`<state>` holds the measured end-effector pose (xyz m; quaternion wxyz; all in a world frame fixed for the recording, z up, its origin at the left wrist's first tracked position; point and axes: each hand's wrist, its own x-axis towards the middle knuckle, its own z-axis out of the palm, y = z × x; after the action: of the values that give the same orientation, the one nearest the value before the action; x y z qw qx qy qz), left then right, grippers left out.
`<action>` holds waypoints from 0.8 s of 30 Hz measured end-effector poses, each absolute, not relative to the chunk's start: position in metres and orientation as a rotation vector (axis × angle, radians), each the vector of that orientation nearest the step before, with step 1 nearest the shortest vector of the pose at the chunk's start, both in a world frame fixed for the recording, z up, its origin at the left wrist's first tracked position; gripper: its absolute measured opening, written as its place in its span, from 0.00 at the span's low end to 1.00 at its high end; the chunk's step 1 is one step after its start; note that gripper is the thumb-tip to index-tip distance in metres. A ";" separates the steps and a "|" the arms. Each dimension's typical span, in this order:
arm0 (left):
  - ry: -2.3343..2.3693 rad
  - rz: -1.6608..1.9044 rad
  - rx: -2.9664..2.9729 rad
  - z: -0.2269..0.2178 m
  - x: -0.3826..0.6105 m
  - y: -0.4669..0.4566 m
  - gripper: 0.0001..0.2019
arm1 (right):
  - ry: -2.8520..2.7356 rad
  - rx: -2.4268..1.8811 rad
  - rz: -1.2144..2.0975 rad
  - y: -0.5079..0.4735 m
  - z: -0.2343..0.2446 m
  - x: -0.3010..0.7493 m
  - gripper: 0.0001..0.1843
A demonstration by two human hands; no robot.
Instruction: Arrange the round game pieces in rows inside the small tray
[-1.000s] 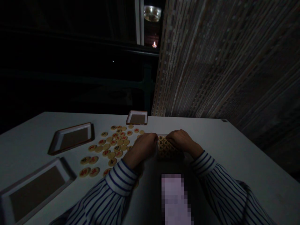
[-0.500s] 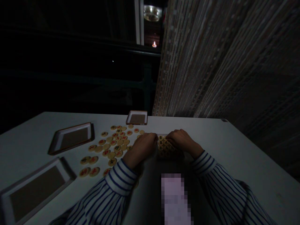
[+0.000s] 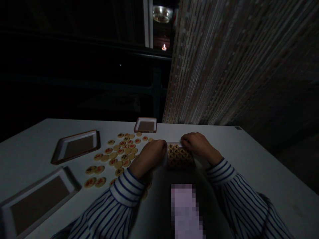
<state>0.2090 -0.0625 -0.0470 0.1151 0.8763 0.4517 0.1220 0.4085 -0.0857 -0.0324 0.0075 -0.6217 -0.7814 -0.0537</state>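
A small box (image 3: 180, 165) stands on the table in front of me, with rows of round Chinese chess pieces (image 3: 176, 151) lying in it, black characters facing up. My left hand (image 3: 152, 153) is closed at the box's left side, its fingertips against the wall. At the far right corner of the box is my right hand (image 3: 196, 143), fingers curled together; what they hold, if anything, is hidden. Left of my left hand many loose chess pieces (image 3: 120, 151) are scattered, with red or black characters or blank backs up.
Three shallow trays lie around the loose pieces: a large one (image 3: 61, 171) at the near left, a brown-edged one (image 3: 62, 139) behind it, a small one (image 3: 147, 118) at the back. A string curtain (image 3: 211, 59) hangs behind the white table (image 3: 251, 166). A pixelated patch covers the bottom middle.
My right hand has drawn back to the right from over the box, showing more of its pieces and its far edge. My left hand has stayed nearly in place.
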 end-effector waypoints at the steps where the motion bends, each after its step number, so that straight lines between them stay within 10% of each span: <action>1: 1.321 0.360 2.567 -0.047 0.209 -0.063 0.14 | -2.422 -1.948 -0.178 -0.086 -0.032 0.409 0.17; 24: 1.291 0.411 2.546 -0.035 0.208 -0.068 0.14 | -2.360 -1.932 -0.235 -0.090 -0.027 0.401 0.17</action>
<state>0.2079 -0.0680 -0.0350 0.1283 0.8755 0.4440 0.1413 0.4011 -0.0899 -0.0268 0.0415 -0.6311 -0.7708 -0.0769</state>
